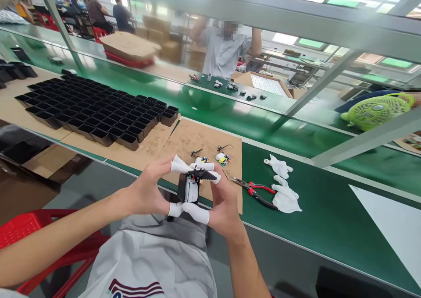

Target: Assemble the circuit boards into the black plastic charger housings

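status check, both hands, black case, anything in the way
Left hand and right hand hold black case. Case open, white part showing inside. Pliers on bench, not in the way.

No whole word, brand or number can be read. The one piece of lettering that shows is on the wearer's light grey shirt [154, 258]: under a band of maroon stripes [136, 286] stands the top of a dark blue character [116, 295], rounded like a C or a G, but the lower edge of the view cuts it off, so I cannot tell which. Any print on the white piece [191, 192] inside the black case [182, 187] is too small to make out, and any on the hub of the green fan [365, 115] is too blurred.
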`<state>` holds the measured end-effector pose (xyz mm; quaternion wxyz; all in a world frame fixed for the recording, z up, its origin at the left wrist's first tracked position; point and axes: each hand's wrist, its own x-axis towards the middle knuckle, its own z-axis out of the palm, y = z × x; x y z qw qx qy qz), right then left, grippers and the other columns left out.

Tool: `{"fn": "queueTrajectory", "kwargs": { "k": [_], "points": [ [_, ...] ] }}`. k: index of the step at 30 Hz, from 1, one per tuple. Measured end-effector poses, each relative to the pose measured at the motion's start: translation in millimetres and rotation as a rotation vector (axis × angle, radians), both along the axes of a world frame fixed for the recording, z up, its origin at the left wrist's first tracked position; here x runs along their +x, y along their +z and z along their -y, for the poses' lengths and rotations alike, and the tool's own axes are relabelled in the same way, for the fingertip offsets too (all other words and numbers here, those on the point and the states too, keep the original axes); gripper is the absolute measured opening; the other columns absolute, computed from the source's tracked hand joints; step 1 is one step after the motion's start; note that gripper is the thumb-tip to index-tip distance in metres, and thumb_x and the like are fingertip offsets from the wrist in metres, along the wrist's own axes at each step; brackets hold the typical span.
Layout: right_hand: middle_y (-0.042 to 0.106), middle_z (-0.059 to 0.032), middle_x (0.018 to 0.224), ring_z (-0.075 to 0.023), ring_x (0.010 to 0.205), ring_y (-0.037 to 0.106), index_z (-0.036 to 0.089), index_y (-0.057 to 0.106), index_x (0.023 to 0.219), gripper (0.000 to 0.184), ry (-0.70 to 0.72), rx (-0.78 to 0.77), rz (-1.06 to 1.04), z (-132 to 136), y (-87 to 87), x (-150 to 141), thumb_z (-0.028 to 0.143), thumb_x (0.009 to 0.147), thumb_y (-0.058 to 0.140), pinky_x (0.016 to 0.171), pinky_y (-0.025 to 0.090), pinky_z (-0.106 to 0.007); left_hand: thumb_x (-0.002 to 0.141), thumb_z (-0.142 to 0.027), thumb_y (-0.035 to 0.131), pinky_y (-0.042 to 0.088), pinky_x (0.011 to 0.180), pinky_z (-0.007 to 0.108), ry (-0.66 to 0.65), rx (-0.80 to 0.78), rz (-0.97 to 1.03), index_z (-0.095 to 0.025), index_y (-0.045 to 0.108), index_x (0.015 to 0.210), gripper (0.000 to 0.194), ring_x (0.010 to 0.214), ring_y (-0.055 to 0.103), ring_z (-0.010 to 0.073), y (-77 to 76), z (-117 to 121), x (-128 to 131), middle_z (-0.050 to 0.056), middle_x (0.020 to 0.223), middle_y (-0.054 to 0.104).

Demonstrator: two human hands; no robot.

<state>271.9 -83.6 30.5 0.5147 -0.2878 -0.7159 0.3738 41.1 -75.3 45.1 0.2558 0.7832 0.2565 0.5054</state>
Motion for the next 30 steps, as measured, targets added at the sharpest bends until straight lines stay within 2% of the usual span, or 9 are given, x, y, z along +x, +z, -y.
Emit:
{"fn": "queueTrajectory", "kwargs": {
  "k": [5,9,13,15,19,24,30],
  "points": [
    [0.079,-0.0112,0.129,-0.0353,0.121,0.076,0.031,0.082,0.133,0.067,0.068,-0.002,-0.156,-7,-11.9,2,0.041,0.072,0.111,0.105,0.065,-0.053,0.069,-0.016,0.094,0.059,0.073,0.031,-0.001,-0.016,-0.056,-0.022,0.074,0.124,0.059,0.081,0.069,0.0191,10.3,3,5,0.003,0.099,0.073],
    [0.078,-0.0115,0.120,-0.0356,0.113,0.078,0.030,0.083,0.124,0.065,0.114,-0.090,-0.340,-10,-36.8,0,0.052,0.069,0.111,0.101,0.068,-0.054,0.068,-0.017,0.095,0.050,0.066,0.028,0.023,-0.059,-0.130,-0.024,0.075,0.117,0.054,0.074,0.061,0.0168,20.3,4,15,-0.001,0.091,0.066],
    [0.075,-0.0122,0.111,-0.0386,0.109,0.078,0.032,0.081,0.117,0.073,0.037,-0.174,-0.506,-6,-65.3,-4,0.070,0.062,0.108,0.088,0.071,-0.054,0.065,-0.017,0.092,0.048,0.066,0.029,0.065,-0.091,-0.235,-0.026,0.074,0.122,0.060,0.076,0.061,0.0184,29.6,1,27,-0.002,0.090,0.063],
    [0.075,-0.0124,0.112,-0.0395,0.112,0.077,0.033,0.080,0.118,0.073,-0.001,-0.208,-0.531,-5,-74.0,-3,0.073,0.063,0.106,0.088,0.072,-0.055,0.067,-0.018,0.092,0.047,0.065,0.028,0.056,-0.128,-0.299,-0.027,0.075,0.122,0.058,0.074,0.060,0.0173,31.6,-4,33,-0.003,0.088,0.060],
    [0.073,-0.0120,0.126,-0.0362,0.119,0.077,0.035,0.084,0.129,0.073,-0.011,-0.176,-0.538,-10,-78.2,11,0.063,0.066,0.110,0.099,0.071,-0.054,0.071,-0.025,0.095,0.043,0.063,0.026,0.003,-0.151,-0.369,-0.027,0.075,0.126,0.058,0.072,0.058,0.0158,28.7,-20,45,-0.004,0.085,0.059],
    [0.076,-0.0109,0.122,-0.0354,0.115,0.078,0.035,0.085,0.128,0.071,-0.060,-0.209,-0.542,-12,-77.9,30,0.060,0.068,0.111,0.096,0.071,-0.052,0.069,-0.028,0.099,0.050,0.068,0.026,-0.053,-0.241,-0.413,-0.027,0.076,0.119,0.054,0.077,0.065,0.0159,26.4,-39,63,-0.004,0.089,0.065],
    [0.073,-0.0126,0.128,-0.0378,0.122,0.076,0.036,0.081,0.136,0.072,-0.119,-0.247,-0.556,-5,-80.7,36,0.063,0.074,0.107,0.106,0.068,-0.058,0.068,-0.035,0.104,0.063,0.080,0.035,-0.098,-0.230,-0.424,-0.027,0.078,0.126,0.064,0.089,0.075,0.0242,21.6,-53,66,0.002,0.102,0.075]
  ]
}}
